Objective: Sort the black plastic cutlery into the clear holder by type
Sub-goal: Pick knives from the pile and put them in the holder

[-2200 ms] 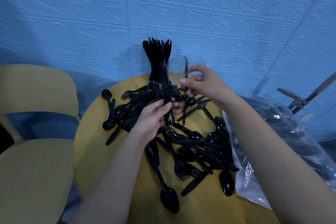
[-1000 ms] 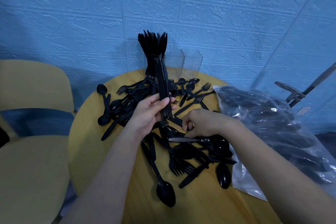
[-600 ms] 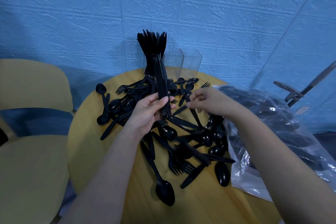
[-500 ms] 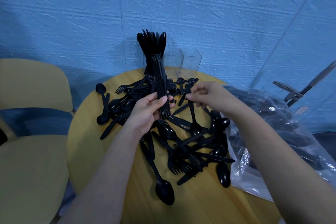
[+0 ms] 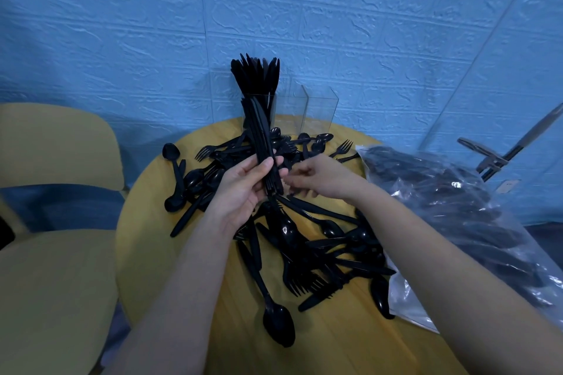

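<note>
My left hand (image 5: 240,189) grips an upright bundle of black knives (image 5: 262,143) above the pile. My right hand (image 5: 323,176) sits just right of it, with curled fingertips pinching a black knife against the bundle's lower end. The clear holder (image 5: 320,109) stands at the table's far edge. Its left compartment is packed with knives (image 5: 256,76), and I see no cutlery in the other two. Loose black forks, spoons and knives (image 5: 320,246) lie heaped on the round wooden table (image 5: 146,253). A large spoon (image 5: 277,326) lies nearest to me.
A clear plastic bag (image 5: 457,216) holding more black cutlery lies on the table's right side, next to my right forearm. Two yellow chairs (image 5: 54,283) stand to the left. A blue textured wall is close behind the holder. A metal clamp-like bar (image 5: 493,158) juts in at the right.
My right hand dipped into the pile, lifted out one black piece and brought it left to the bundle. My left hand has kept the bundle upright in about the same place.
</note>
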A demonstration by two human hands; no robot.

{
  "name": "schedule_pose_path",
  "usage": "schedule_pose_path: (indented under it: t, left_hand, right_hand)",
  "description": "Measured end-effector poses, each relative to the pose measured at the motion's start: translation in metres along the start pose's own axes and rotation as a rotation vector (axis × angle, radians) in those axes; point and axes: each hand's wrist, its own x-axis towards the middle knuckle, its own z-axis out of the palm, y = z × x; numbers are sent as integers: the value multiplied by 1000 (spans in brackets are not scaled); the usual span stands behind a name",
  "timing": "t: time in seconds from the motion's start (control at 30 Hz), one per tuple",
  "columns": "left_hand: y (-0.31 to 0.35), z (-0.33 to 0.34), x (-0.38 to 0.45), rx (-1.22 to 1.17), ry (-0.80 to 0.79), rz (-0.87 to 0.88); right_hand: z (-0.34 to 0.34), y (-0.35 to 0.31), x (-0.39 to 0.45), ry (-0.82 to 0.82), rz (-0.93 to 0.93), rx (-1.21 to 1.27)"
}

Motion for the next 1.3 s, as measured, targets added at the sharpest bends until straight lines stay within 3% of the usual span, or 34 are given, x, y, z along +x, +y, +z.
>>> schedule_pose_path:
  t: [0.13,0.23,0.77,0.87,0.97,1.07,1.17,1.3]
  left_hand:
    - [-1,0,-1,48,-26,-9]
    - [-1,0,0,46,-18,-12]
    - [1,-3,0,52,29,-14]
    - [1,-4,1,57,36,-15]
    - [0,-3,1,102,45,-8]
    - [-3,0,-1,165,35,8]
    - [-6,3,-3,241,22,21]
    - [-9,8,-2,341,20,15]
  right_hand:
    - [-16,10,-9,-39,104,-369]
    - [-17,20,-14,-111,224,-488]
    - [-11,31,-17,-221,195,-393]
    - [-18,32,-19,-129,181,-379]
    - [-29,31,-19,138,107,-238]
    - [-39,23,-18,364,22,149]
    - [-41,6,-14,350,-28,399]
    - [-32,-19,1,191,-31,374]
